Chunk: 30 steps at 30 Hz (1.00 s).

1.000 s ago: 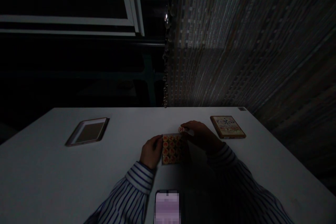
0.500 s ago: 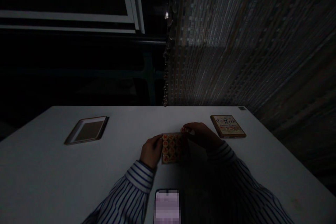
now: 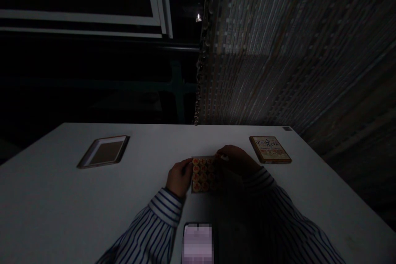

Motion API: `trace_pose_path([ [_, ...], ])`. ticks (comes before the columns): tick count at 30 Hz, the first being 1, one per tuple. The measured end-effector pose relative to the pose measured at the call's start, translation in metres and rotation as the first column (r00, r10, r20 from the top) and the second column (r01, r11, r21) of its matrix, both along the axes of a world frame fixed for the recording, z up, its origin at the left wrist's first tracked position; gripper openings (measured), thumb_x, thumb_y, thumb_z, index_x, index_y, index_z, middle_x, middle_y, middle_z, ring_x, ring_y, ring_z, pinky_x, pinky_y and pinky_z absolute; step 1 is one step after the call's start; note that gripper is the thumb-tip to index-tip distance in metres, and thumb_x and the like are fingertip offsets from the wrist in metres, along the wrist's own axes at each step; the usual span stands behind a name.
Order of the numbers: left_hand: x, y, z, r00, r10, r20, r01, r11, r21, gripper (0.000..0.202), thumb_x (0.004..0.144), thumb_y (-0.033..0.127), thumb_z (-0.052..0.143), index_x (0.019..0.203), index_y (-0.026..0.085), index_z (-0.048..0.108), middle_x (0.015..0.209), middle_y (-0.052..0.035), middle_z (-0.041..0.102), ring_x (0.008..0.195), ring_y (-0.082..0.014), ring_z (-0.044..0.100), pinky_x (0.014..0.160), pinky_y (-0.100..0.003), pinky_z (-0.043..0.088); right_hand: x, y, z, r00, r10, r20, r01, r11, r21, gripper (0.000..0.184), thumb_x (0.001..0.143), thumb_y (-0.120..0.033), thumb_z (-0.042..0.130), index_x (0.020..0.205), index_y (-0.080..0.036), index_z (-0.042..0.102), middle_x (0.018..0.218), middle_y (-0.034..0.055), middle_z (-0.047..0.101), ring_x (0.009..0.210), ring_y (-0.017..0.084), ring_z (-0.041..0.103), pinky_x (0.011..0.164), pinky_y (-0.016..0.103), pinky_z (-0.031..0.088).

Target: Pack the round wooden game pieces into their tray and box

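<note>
In the middle of the white table, a shallow tray [image 3: 206, 191] holds rows of round Chinese chess pieces [image 3: 203, 169] marked in red. My left hand [image 3: 179, 178] grips the tray's left side, thumb and fingers closed at its edge. At the far right corner of the tray, my right hand [image 3: 236, 159] pinches a chess piece [image 3: 217, 156], mostly covered by the fingers. This hand's shadow darkens the right part of the tray, so the pieces there are hard to make out.
On the left lies an open, shallow box part [image 3: 107, 152]. To the right is a flat box [image 3: 270, 148] with a printed cover. A phone [image 3: 198, 243] lies near the front edge. A bead curtain [image 3: 244, 82] hangs behind the table.
My right hand has lowered the chess piece slightly towards the tray's far right corner. My left hand keeps its grip on the tray. The view has shifted a little.
</note>
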State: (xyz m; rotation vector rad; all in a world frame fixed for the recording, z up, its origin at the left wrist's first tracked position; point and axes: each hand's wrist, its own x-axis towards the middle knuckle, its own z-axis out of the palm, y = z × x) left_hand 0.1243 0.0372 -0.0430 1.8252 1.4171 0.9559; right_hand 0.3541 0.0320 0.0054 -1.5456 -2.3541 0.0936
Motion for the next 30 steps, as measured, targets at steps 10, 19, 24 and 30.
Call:
trace_pose_path([
  [10,0.0004,0.0011,-0.0030,0.996,0.006,-0.084,-0.002,0.998,0.055,0.032,0.081,0.033,0.043,0.102,0.018,0.062,0.096,-0.0067,0.065,0.090,-0.0174,0.059,0.083,-0.031,0.045,-0.0024,-0.0014,0.0023,0.999,0.007,0.049,-0.004,0.998,-0.057,0.020,0.080,-0.030,0.050,0.090,-0.018,0.063,0.083,0.0067,0.062,0.076,0.015,0.055,0.067,0.025,0.040],
  [19,0.0009,-0.0001,0.0011,0.997,0.007,-0.081,-0.002,0.998,0.061,0.031,0.081,0.032,0.044,0.100,0.018,0.063,0.094,-0.0059,0.066,0.088,-0.0171,0.059,0.081,-0.031,0.046,-0.0038,-0.0025,0.0043,0.993,-0.012,0.114,0.023,0.995,-0.102,0.021,0.082,-0.030,0.048,0.092,-0.018,0.062,0.086,0.0071,0.060,0.079,0.015,0.053,0.068,0.025,0.037],
  [24,0.0013,-0.0008,0.0026,0.996,0.005,-0.092,-0.002,0.999,0.038,0.031,0.081,0.032,0.043,0.101,0.018,0.063,0.093,-0.0068,0.065,0.087,-0.0171,0.059,0.080,-0.030,0.046,-0.0035,-0.0028,0.0061,0.994,0.016,0.110,-0.003,0.993,-0.119,0.021,0.082,-0.031,0.048,0.092,-0.019,0.062,0.085,0.0064,0.059,0.080,0.015,0.052,0.068,0.025,0.037],
  [30,0.0005,0.0004,-0.0006,0.996,0.009,-0.094,-0.005,0.999,0.039,0.032,0.081,0.033,0.043,0.102,0.018,0.062,0.095,-0.0068,0.065,0.089,-0.0173,0.059,0.082,-0.031,0.046,-0.0031,-0.0019,0.0055,0.993,0.013,0.116,0.002,0.992,-0.128,0.019,0.082,-0.029,0.049,0.092,-0.020,0.062,0.086,0.0057,0.058,0.080,0.014,0.051,0.068,0.025,0.036],
])
